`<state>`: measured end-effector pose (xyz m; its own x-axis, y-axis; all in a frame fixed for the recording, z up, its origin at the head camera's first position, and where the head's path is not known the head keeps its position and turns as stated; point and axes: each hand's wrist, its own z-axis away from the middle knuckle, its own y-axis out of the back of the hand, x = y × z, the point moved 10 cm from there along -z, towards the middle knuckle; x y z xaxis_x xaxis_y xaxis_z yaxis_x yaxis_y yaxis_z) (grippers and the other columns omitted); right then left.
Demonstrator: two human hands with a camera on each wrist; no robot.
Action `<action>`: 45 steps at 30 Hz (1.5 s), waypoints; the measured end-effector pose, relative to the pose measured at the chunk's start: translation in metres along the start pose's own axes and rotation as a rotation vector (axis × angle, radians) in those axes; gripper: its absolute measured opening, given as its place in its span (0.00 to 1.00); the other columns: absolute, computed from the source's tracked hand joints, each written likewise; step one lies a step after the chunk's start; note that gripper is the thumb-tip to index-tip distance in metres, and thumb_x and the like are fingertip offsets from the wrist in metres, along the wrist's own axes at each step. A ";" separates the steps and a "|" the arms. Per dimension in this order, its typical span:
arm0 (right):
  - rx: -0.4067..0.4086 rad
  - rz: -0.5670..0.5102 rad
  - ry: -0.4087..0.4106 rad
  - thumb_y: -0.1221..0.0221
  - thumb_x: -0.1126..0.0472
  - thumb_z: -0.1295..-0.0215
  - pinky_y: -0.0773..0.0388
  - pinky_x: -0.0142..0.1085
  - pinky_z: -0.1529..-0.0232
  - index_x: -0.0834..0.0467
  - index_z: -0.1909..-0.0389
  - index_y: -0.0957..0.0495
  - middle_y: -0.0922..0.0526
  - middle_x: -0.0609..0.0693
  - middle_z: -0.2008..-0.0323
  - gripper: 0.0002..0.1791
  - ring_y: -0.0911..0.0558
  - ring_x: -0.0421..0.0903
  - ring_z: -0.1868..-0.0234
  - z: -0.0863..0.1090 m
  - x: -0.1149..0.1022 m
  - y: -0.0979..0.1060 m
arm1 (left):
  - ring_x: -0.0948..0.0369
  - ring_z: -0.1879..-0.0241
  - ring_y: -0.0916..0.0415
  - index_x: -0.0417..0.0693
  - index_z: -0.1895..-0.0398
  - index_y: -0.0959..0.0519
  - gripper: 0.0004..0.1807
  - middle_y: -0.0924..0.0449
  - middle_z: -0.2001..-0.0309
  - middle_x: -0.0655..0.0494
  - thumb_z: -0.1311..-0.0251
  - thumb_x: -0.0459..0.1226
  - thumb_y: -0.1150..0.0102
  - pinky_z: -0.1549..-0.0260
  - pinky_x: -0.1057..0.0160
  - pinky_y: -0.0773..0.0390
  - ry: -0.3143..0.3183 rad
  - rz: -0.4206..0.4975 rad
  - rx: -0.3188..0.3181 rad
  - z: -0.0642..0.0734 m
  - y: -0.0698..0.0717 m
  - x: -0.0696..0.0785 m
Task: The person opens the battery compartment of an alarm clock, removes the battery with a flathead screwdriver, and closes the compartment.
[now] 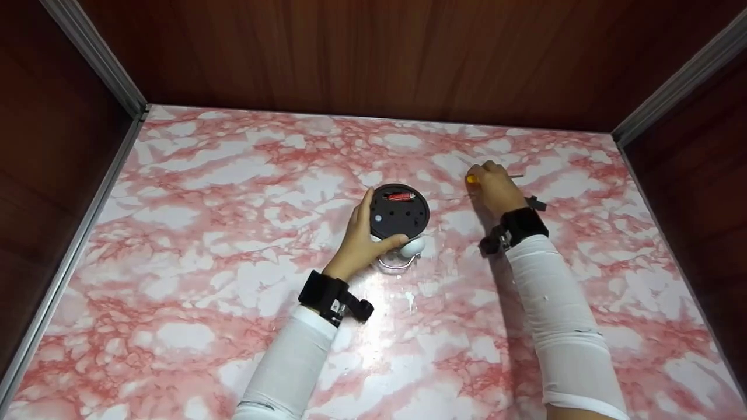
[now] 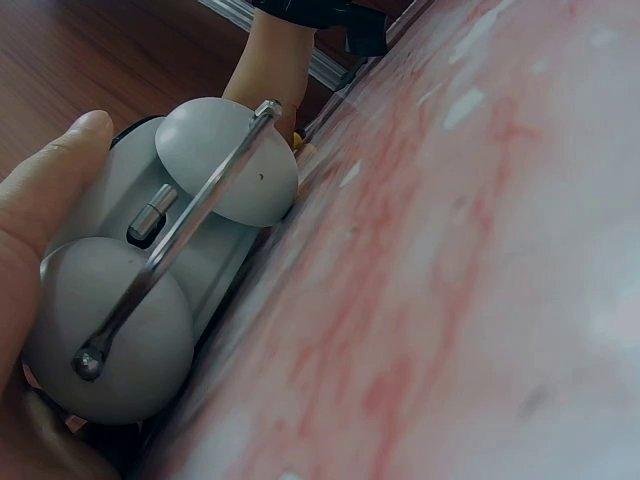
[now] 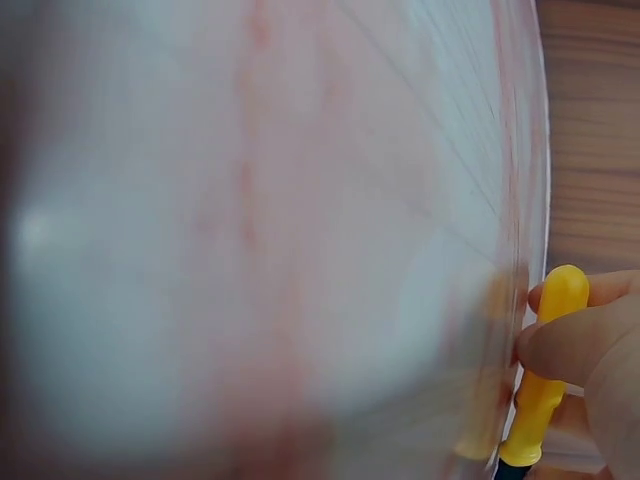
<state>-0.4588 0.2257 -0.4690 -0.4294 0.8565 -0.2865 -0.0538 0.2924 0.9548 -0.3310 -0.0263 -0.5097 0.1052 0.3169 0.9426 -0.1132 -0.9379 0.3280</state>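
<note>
A twin-bell alarm clock (image 1: 402, 224) is face down in the head view, its black back turned up. A red battery (image 1: 400, 197) lies in the uncovered slot of that back. My left hand (image 1: 360, 240) grips the clock by its rim, with the thumb near the bells. Two grey-white bells (image 2: 110, 330), a small hammer (image 2: 152, 215) and a metal carrying handle (image 2: 180, 245) fill much of the left wrist view. Over to the right, my right hand (image 1: 495, 185) pinches a screwdriver (image 3: 545, 395) by its yellow handle. Its thin shaft points right, close to the tabletop.
The red-and-white marbled tabletop (image 1: 192, 245) spreads around both hands. Dark wood panels (image 1: 373, 58) close off the back and both sides, with metal strips (image 1: 93, 55) at the corners. Both wrists carry black camera straps (image 1: 327, 294).
</note>
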 end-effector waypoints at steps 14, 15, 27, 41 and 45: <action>0.035 -0.004 0.030 0.37 0.73 0.35 0.26 0.55 0.44 0.63 0.45 0.22 0.25 0.65 0.48 0.17 0.23 0.65 0.47 -0.005 -0.005 0.002 | 0.45 0.23 0.54 0.54 0.17 0.61 0.65 0.55 0.21 0.40 0.46 0.55 0.25 0.29 0.42 0.44 0.001 0.016 0.001 -0.002 0.003 0.001; 0.030 -0.005 0.026 0.37 0.73 0.35 0.26 0.56 0.44 0.63 0.45 0.22 0.25 0.65 0.48 0.18 0.23 0.65 0.47 -0.005 -0.005 0.002 | 0.45 0.23 0.54 0.55 0.17 0.61 0.65 0.55 0.21 0.40 0.46 0.55 0.25 0.29 0.42 0.44 0.001 0.017 -0.001 -0.002 0.002 0.001; 0.010 -0.035 0.014 0.41 0.75 0.34 0.25 0.55 0.44 0.62 0.46 0.24 0.26 0.65 0.48 0.17 0.24 0.65 0.46 -0.003 -0.001 -0.002 | 0.46 0.22 0.55 0.55 0.17 0.62 0.65 0.56 0.21 0.41 0.46 0.55 0.26 0.29 0.43 0.44 0.000 0.014 -0.014 -0.002 0.001 0.001; 0.033 -0.035 0.033 0.39 0.74 0.35 0.26 0.57 0.44 0.63 0.47 0.24 0.26 0.66 0.50 0.16 0.24 0.66 0.47 -0.001 -0.003 -0.002 | 0.47 0.23 0.55 0.56 0.17 0.61 0.65 0.55 0.21 0.41 0.46 0.55 0.25 0.29 0.43 0.44 0.009 0.007 -0.009 -0.001 0.000 -0.001; 0.040 -0.026 0.040 0.40 0.74 0.35 0.26 0.57 0.45 0.64 0.47 0.24 0.26 0.67 0.51 0.16 0.23 0.66 0.49 0.000 -0.003 -0.002 | 0.46 0.23 0.55 0.56 0.17 0.61 0.65 0.55 0.21 0.40 0.47 0.55 0.24 0.29 0.42 0.44 0.010 0.006 -0.004 0.000 -0.001 -0.001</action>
<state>-0.4571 0.2225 -0.4703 -0.4640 0.8308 -0.3074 -0.0302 0.3320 0.9428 -0.3313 -0.0260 -0.5112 0.0947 0.3126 0.9451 -0.1180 -0.9392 0.3225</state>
